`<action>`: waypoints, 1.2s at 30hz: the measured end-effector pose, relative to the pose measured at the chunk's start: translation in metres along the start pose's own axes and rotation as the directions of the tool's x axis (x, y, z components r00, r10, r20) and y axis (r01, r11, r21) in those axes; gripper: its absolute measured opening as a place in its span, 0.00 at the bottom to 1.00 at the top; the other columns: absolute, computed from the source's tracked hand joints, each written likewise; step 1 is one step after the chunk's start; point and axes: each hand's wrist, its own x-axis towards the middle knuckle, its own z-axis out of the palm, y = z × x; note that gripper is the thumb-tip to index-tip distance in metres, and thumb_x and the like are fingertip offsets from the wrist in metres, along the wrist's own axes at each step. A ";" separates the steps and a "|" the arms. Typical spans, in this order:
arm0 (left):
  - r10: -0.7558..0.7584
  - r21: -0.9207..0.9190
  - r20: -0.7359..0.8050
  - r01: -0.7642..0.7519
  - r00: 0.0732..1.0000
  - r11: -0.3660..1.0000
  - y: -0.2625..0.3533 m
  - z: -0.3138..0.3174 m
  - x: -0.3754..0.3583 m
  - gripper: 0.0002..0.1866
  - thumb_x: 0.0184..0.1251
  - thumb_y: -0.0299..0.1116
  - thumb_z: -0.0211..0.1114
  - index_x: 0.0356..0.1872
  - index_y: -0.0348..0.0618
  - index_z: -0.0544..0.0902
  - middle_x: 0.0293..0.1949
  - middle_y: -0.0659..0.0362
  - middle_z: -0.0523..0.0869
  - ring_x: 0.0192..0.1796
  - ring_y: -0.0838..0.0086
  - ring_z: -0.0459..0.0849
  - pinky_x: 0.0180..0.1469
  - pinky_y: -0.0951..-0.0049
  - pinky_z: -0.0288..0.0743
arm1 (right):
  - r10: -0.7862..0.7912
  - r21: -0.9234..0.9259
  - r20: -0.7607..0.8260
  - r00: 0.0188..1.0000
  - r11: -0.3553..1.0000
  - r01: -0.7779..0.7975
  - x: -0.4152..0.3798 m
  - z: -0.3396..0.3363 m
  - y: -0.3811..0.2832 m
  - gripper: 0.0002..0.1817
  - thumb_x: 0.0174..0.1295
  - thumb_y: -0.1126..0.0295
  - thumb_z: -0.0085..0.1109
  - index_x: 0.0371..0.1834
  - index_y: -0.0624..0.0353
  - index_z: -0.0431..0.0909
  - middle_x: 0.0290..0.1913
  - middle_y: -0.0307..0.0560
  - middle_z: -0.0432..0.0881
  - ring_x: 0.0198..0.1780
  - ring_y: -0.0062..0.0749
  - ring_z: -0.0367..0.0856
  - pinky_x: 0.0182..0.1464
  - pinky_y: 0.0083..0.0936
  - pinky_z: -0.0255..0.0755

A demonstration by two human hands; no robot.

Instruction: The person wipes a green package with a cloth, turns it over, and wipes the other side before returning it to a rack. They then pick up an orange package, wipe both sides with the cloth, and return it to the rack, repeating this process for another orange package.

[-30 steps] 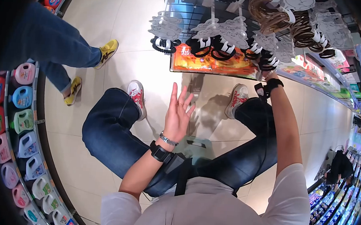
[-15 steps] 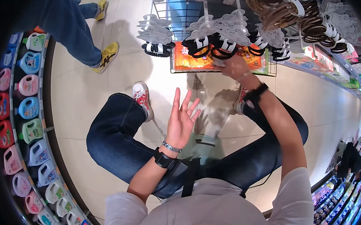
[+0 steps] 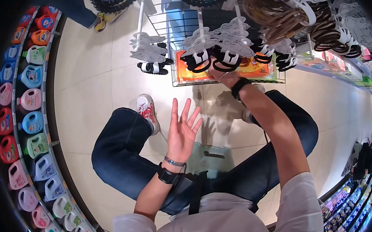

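My left hand [image 3: 182, 135] is held palm up above the floor between my knees, its fingers spread and nothing in it. My right hand [image 3: 221, 73] reaches to the front of a wire basket [image 3: 184, 84], over orange packets [image 3: 188, 73] lying inside. Its fingers are hidden behind black hair ties [image 3: 227, 60] that hang on white cards [image 3: 235, 33] from hooks, so what they touch does not show. More black coiled ties [image 3: 153, 67] hang to the left.
Shelves of detergent bottles [image 3: 32, 76] curve along the left. Brown hair ties [image 3: 283, 13] hang at the upper right. A pale green stool [image 3: 212, 156] is between my legs. Another person's shoe [image 3: 100, 24] stands at the upper left. Product shelves [image 3: 351, 214] line the right.
My right hand has moved left along the basket, behind the hanging ties. My left hand stays spread, slightly lower. The view has shifted, and the other person's legs appear farther up, partly behind the hanging goods.
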 end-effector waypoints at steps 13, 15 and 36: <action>-0.180 0.140 -0.193 0.209 0.965 0.968 0.007 -0.003 0.009 0.27 0.68 0.49 0.48 0.64 0.53 0.58 0.64 0.52 0.62 0.61 0.57 0.68 0.59 0.59 0.66 | 0.292 0.386 0.160 0.943 0.861 -0.332 -0.032 -0.099 0.020 0.28 0.42 0.59 0.67 0.48 0.55 0.74 0.40 0.52 0.79 0.40 0.44 0.79 0.41 0.30 0.72; -0.286 0.138 -0.216 0.319 0.934 0.938 0.015 0.005 0.013 0.28 0.66 0.51 0.49 0.63 0.52 0.58 0.63 0.51 0.63 0.59 0.53 0.69 0.58 0.56 0.66 | 0.302 0.570 0.150 0.941 0.752 -0.332 -0.041 -0.097 0.029 0.31 0.38 0.58 0.70 0.47 0.61 0.74 0.40 0.54 0.79 0.41 0.44 0.79 0.44 0.31 0.72; -0.471 -0.059 0.139 0.482 0.871 0.874 0.013 0.010 0.006 0.19 0.66 0.33 0.50 0.57 0.40 0.65 0.55 0.52 0.73 0.57 0.63 0.73 0.59 0.59 0.68 | 0.606 0.822 -0.200 0.770 0.531 -0.204 -0.119 -0.182 -0.041 0.24 0.60 0.69 0.53 0.59 0.66 0.63 0.52 0.45 0.64 0.55 0.30 0.65 0.54 0.22 0.63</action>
